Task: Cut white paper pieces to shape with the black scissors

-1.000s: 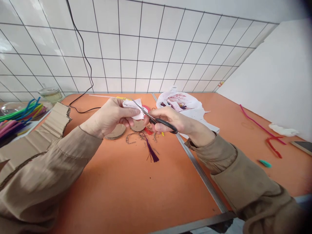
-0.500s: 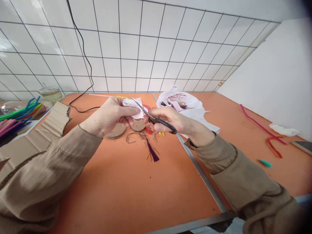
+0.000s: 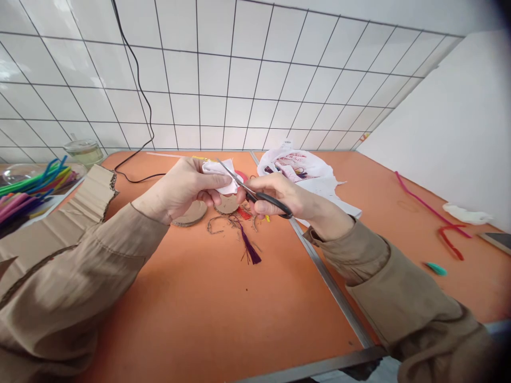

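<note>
the grip of the left hand (image 3: 184,185) pinches a folded white cloth (image 3: 213,168) above an orange tabletop (image 3: 191,314), while the right hand (image 3: 285,196) wraps around black-handled scissors (image 3: 274,201), their blades (image 3: 229,171) laid across the cloth. a purple tassel (image 3: 250,249) lies below, near two cardboard discs (image 3: 190,215).

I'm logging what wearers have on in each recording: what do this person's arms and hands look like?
The left hand and right hand are bare; no glove, ring or watch shows. The left sleeve and right sleeve are long, brown, creased fabric with stitched seams; no markings show.
</note>
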The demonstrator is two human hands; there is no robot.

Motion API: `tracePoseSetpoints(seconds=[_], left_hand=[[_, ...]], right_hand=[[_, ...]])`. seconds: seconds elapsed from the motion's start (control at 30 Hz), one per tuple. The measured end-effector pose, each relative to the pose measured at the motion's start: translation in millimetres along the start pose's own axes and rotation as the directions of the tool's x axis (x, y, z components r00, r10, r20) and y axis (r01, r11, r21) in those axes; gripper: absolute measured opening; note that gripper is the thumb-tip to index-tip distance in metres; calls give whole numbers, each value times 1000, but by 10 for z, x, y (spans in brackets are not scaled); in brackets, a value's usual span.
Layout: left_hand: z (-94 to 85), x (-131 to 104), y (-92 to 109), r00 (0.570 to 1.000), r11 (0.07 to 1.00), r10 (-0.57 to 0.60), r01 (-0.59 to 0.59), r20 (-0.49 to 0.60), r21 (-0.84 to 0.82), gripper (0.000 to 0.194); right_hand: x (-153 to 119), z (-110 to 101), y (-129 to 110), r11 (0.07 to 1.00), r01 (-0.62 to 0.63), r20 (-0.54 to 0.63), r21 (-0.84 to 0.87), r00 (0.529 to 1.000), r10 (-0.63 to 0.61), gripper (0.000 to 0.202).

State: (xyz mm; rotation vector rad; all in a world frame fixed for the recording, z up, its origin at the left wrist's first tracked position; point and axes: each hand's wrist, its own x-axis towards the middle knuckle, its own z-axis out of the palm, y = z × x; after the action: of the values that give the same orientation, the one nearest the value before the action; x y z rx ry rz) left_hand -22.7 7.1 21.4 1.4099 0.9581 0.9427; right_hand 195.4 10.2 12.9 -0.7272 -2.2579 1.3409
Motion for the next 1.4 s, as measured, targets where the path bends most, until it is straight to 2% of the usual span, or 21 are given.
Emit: tracePoseSetpoints(seconds=[0.17,0.47,0.57,0.9,1.27,1.4], left_hand=[[23,-12,14,1000,1000,12,-12,-21,0,7],[23,-16,16,999,1000,17,-16,-42,18,8],[16,-15,6,999,1000,21,-21,-24,1,9],[13,-20,9,1000,1000,21,-21,-5,-5,10],[36,-26,1,1000,1000,7,-7,-23,3,8],[36,-32,17,1000,1000,10,-10,-11,-4,10]], right_hand=[[-16,11,-23,1000,9,-23,-13,1000,-9,52],[1,-8,-6,1000,15,5,-9,1000,-15,54],[1,-10,-4,1000,-4,1,-30,1000,4,48],[6,-74,80,993,78,10,-89,997,-77,30],[-10,-54,48,999,25,48,-48,999,-23,45],[-3,-56,32,994,57,52,-88,997,-52,50]])
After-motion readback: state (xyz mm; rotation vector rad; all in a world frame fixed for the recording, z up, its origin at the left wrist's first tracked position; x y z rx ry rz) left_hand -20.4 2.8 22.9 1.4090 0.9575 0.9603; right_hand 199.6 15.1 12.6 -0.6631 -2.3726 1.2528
